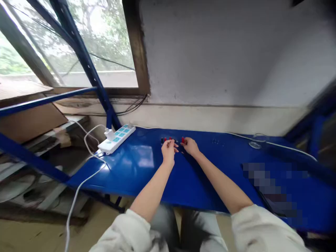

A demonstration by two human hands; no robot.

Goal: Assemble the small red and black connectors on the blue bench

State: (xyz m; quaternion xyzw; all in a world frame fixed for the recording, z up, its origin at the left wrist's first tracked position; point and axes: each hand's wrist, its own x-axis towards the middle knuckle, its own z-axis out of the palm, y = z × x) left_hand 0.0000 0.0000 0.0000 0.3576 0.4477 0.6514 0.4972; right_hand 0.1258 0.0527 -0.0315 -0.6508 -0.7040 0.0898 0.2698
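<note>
Small upright parts stand in a row near the far edge of the blue table (123,171), among them a black piece (162,140) and a red piece (165,139). Just in front of this row is my left hand (168,151), its thumb and forefinger pinched together and its other fingers partly stretched out. What lies in that pinch, if anything, is too small to tell. To its right, my right hand (191,147) has its fingertips closed on a small red part (183,139). A few tiny dark bits lie between the two hands, too small to name.
A white power strip (118,138) with a plugged-in adapter and trailing cable sits at the left end. Small clear bits (215,141) lie right of my hands. Farther right are a round clear object (254,145) and a blurred-out dark flat object (270,189).
</note>
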